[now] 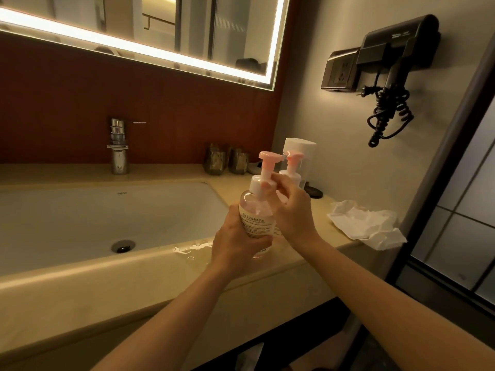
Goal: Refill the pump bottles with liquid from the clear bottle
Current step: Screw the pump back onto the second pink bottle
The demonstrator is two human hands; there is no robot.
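Right now: both hands are working on one pump bottle [257,218], centre of the frame, over the counter [160,266] edge, just right of the sink [80,210].
Left hand [235,236] is gripping the bottle's lower body, fingers curling round the label, and is holding it upright, slightly tilted. Right hand [292,210] is pinching the white collar under the pink pump head, thumb and fingers closing on it. Pinkish liquid is showing inside the bottle. Second pump bottle [290,170] is standing just behind, partly hidden by the right hand; clear bottle [300,147] with a white cap is standing right behind that, against the wall. Small puddle [192,249] is sitting on the counter left of the left hand. Crumpled tissue [367,223] is lying at right, well apart. Tap [119,148] is sitting upper left of the sink.
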